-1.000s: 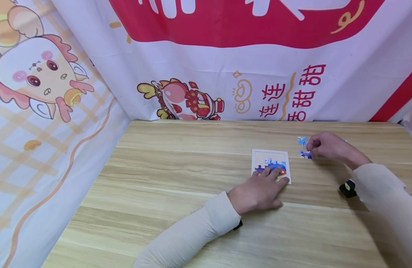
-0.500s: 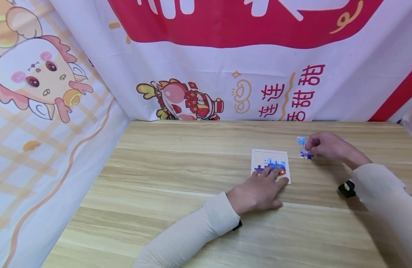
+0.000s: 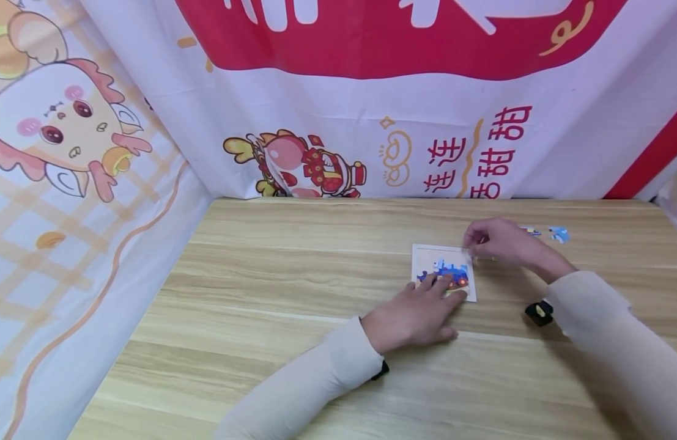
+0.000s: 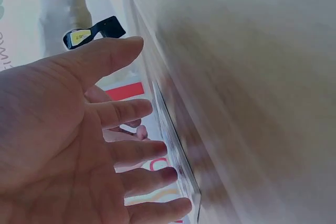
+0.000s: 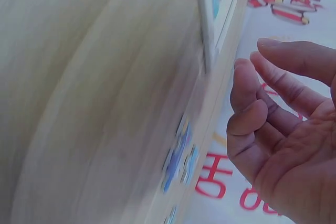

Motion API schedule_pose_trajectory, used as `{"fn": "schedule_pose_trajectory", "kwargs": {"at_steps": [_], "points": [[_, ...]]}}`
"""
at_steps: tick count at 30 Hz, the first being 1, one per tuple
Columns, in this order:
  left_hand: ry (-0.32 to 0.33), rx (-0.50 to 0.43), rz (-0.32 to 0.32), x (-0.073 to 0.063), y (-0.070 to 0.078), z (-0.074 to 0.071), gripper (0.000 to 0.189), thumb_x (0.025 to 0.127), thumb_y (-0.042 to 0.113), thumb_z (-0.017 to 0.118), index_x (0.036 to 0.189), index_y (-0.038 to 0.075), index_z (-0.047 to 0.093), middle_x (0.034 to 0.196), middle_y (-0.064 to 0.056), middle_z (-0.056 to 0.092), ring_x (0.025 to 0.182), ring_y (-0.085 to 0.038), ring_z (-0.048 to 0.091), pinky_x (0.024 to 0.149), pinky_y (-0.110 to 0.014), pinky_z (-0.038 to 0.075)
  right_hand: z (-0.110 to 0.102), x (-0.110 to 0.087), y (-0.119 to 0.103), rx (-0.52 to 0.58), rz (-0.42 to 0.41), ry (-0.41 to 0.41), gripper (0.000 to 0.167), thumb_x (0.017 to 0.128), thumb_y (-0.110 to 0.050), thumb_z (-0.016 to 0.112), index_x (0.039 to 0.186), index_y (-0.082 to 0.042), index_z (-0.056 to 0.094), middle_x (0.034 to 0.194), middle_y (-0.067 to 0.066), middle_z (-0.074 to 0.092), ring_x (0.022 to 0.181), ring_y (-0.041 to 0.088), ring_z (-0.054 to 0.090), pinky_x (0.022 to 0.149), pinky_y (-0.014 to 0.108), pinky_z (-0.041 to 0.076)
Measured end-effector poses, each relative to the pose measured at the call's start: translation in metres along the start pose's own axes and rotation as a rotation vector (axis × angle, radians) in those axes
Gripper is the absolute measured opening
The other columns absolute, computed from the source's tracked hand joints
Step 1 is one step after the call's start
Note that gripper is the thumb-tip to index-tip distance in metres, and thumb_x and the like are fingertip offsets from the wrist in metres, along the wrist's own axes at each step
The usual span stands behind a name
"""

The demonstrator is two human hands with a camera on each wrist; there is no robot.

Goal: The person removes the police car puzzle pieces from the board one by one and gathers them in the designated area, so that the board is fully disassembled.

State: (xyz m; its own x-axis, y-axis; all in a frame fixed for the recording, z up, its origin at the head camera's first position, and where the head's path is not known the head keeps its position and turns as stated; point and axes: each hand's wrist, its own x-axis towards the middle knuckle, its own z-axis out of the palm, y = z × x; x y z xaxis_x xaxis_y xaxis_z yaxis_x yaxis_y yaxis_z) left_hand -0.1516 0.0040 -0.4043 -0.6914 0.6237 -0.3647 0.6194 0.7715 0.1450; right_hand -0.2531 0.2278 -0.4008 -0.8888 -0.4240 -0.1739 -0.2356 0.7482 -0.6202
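My left hand (image 3: 412, 315) lies with spread fingers over the lower part of a small white-framed jigsaw puzzle (image 3: 416, 260), fingertips resting on it. A blue train picture (image 3: 451, 272) with red wheels shows in the puzzle's lower half, partly under the fingers; bare tan board shows above it. My right hand (image 3: 498, 241) hovers by the puzzle's upper right corner, thumb and fingers bent towards each other. In the right wrist view, its thumb and fingertips (image 5: 244, 72) come close together. A pale blur sits at the tips in the head view; whether they pinch a piece cannot be told.
Loose blue puzzle pieces (image 3: 559, 234) lie on the wooden table (image 3: 261, 275) behind and right of my right hand; others (image 5: 176, 156) show in the right wrist view. A printed cloth (image 3: 327, 98) hangs along the table's back edge, another (image 3: 96, 244) at the left.
My right hand has moved left from the loose pieces to the puzzle's upper right corner, uncovering pieces behind it. My left hand has slid slightly down and left, showing more of the train.
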Motion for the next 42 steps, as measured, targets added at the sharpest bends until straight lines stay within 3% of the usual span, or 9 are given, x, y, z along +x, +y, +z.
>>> {"fn": "schedule_pose_trajectory", "kwargs": {"at_steps": [8, 13, 31, 42], "points": [[0.0, 0.019, 0.003, -0.012, -0.007, 0.004, 0.067, 0.104, 0.053, 0.057, 0.164, 0.034, 0.035, 0.175, 0.004, 0.023, 0.162, -0.032, 0.023, 0.125, -0.051, 0.034, 0.013, 0.007, -0.013, 0.079, -0.048, -0.055, 0.011, 0.097, -0.004, 0.068, 0.106, 0.0, 0.071, 0.096, 0.01, 0.073, 0.084, 0.018, 0.063, 0.072, 0.03, 0.052], [-0.002, 0.022, 0.007, -0.014, -0.007, 0.002, 0.066, 0.104, 0.053, 0.057, 0.164, 0.033, 0.036, 0.174, 0.007, 0.025, 0.161, -0.032, 0.025, 0.125, -0.051, 0.036, 0.021, 0.01, -0.018, 0.126, -0.019, -0.1, 0.012, 0.099, -0.004, 0.064, 0.109, 0.0, 0.07, 0.092, 0.009, 0.071, 0.081, 0.019, 0.061, 0.071, 0.028, 0.052], [-0.026, 0.018, 0.02, -0.011, -0.008, 0.0, 0.067, 0.104, 0.053, 0.059, 0.164, 0.033, 0.036, 0.175, 0.007, 0.024, 0.161, -0.033, 0.026, 0.123, -0.05, 0.039, 0.03, 0.018, -0.021, 0.11, 0.028, -0.141, 0.013, 0.1, -0.005, 0.063, 0.108, -0.001, 0.071, 0.077, 0.003, 0.061, 0.075, 0.017, 0.055, 0.072, 0.03, 0.044], [-0.031, 0.031, 0.026, -0.01, -0.009, 0.0, 0.069, 0.103, 0.054, 0.06, 0.164, 0.033, 0.035, 0.175, 0.007, 0.024, 0.16, -0.034, 0.027, 0.122, -0.048, 0.04, 0.031, 0.018, -0.025, 0.083, 0.037, -0.141, 0.01, 0.098, -0.003, 0.063, 0.105, 0.001, 0.07, 0.088, 0.007, 0.066, 0.08, 0.018, 0.057, 0.072, 0.031, 0.045]]}}
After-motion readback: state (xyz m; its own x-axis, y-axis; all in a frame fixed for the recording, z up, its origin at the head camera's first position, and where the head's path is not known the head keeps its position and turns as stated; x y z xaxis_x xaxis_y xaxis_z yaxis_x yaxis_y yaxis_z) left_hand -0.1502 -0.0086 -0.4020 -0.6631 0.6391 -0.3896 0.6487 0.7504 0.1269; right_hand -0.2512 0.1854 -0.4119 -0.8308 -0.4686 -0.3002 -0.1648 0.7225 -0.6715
